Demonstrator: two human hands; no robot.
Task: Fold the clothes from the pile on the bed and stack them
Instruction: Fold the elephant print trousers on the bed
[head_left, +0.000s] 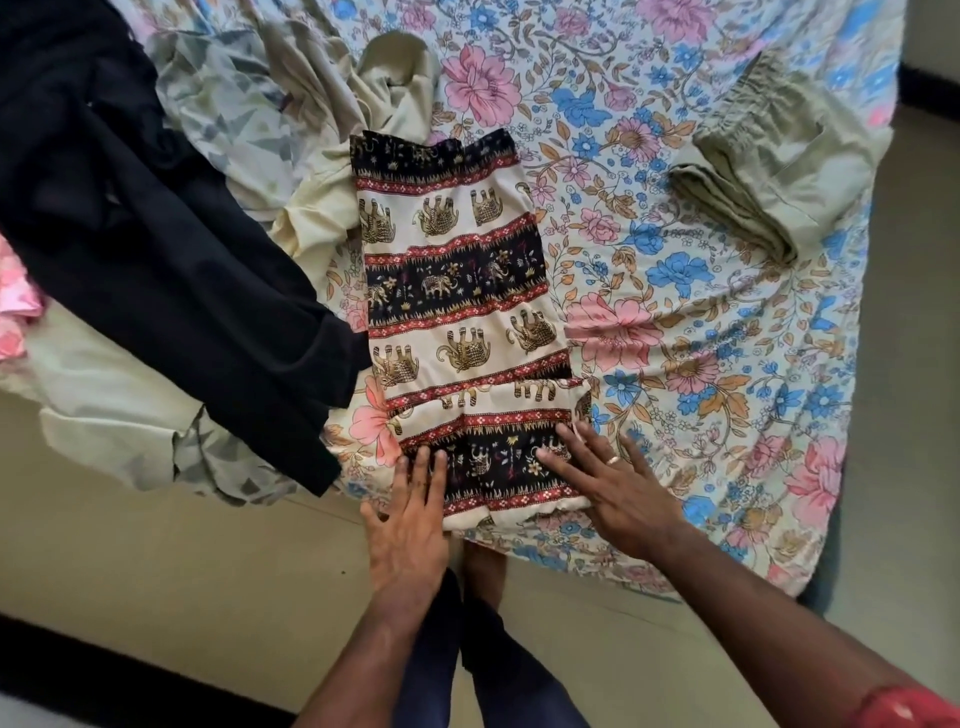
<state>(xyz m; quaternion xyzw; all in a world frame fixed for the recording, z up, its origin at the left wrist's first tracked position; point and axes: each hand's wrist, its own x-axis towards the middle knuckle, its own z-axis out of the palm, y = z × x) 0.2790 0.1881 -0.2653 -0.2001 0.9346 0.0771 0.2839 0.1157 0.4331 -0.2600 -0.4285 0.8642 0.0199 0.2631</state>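
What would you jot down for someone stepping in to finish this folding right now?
Left hand: flat, fingers straight, pressing the near end of the elephant-print garment.
Right hand: flat on the same end, nothing in its grip.
That garment lies lengthwise on the bed, narrowed to a long strip.
Done: one olive garment folded, far right.
Left: fold the strip shorter and stack it there; then the unfolded pile and the black garment on the left.
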